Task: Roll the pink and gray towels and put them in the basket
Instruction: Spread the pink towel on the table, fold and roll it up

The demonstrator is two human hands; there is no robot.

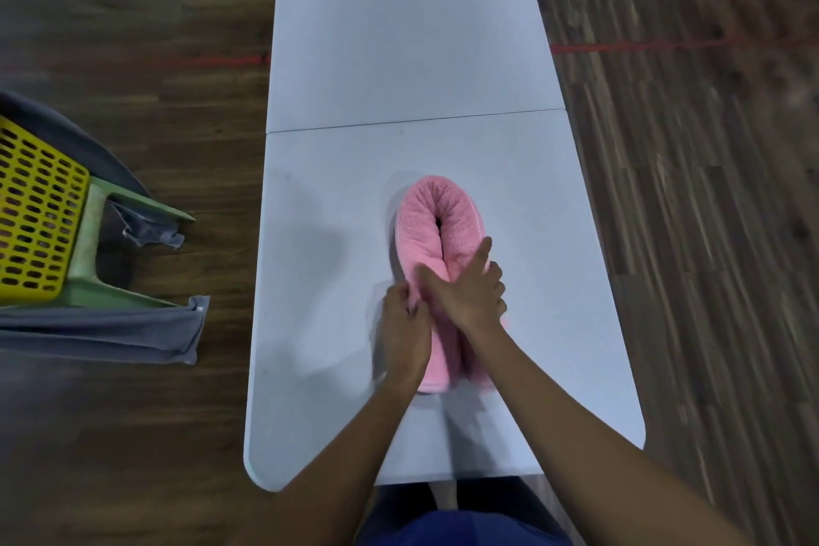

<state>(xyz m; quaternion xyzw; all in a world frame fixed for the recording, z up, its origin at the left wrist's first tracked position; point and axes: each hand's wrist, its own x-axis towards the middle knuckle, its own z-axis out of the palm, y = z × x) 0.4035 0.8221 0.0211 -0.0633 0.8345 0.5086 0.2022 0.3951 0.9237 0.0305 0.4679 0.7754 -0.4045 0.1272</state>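
The fluffy pink towel (425, 231) lies bent into a narrow loop; the left hand (403, 328) pinches its edge, the right hand (465, 293) seemingly curls fingers over it

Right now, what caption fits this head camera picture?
Left hand and right hand hold a bent pink towel on the white table, yellow basket at left.

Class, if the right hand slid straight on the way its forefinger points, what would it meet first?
More of the pink towel: the right hand rests on it, forefinger aimed away from the person, so it would likely run along the towel's far fold. Beyond that only bare table shows.
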